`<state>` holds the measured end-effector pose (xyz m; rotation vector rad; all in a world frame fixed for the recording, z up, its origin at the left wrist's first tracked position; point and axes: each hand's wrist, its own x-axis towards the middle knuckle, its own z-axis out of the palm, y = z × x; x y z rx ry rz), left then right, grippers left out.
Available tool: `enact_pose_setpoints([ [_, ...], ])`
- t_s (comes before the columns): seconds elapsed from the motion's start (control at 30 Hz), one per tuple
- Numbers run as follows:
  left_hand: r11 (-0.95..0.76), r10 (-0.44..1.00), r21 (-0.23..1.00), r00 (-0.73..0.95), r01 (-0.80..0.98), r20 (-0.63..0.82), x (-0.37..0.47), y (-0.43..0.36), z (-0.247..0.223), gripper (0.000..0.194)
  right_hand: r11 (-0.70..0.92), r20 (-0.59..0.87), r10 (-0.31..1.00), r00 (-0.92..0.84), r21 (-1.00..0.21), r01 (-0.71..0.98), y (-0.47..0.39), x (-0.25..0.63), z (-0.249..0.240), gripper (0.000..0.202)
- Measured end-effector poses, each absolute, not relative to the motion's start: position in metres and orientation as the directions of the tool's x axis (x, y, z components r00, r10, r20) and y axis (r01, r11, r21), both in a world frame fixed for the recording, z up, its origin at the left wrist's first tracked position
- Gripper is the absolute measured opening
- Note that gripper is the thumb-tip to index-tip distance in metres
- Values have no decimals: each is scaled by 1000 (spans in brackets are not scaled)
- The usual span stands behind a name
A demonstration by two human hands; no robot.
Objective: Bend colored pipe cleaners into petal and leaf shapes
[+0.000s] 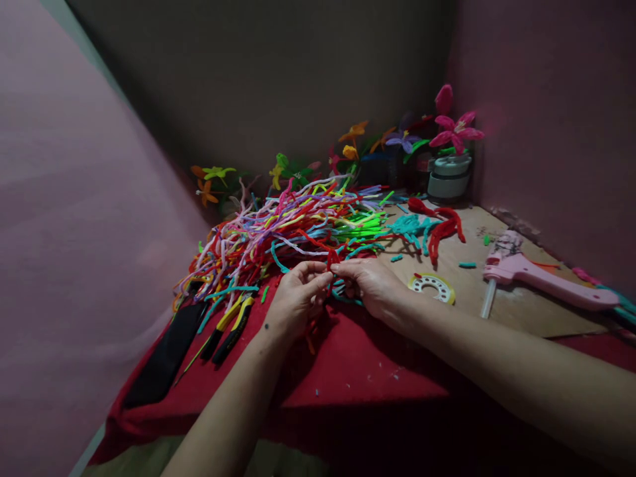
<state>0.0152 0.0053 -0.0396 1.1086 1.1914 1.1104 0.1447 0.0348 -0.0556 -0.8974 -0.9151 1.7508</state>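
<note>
"What are you seeing on your right?"

"I'm seeing a pink plastic glue gun [556, 281] lying on a tan wooden board [472, 242], with a translucent stick [489, 298] jutting from it. A flat yellow-and-white ring with holes [431, 281] is lying on the board too."

"And behind?"

"A magenta fuzzy-petalled flower [456, 132] is rising from a squat grey pot [449, 180] near the pink wall [556, 132]."

"Left side?"

"I'm viewing yellow-and-black-handled pliers [233, 328] resting on the red cloth [368, 377], near a flat black rectangular object [166, 361]."
</note>
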Motion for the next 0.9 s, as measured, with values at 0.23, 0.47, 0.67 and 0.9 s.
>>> enact_pose_setpoints([
  [0.23,97,995,990,41,-100,-94,21,5,-44,28,-223,-102,942,-320,-902,-370,32,147,-54,13],
  [0.47,138,986,990,90,-7,-137,19,1,-42,21,-224,-106,944,-312,-901,-372,35,153,-47,21],
  [0.67,208,956,965,241,-161,-166,9,3,-35,16,-278,-90,913,-398,-851,-446,40,152,-51,17],
  [0.9,89,985,994,150,-58,-79,5,1,-26,17,-105,-3,919,-395,-966,-237,37,156,-43,22],
])
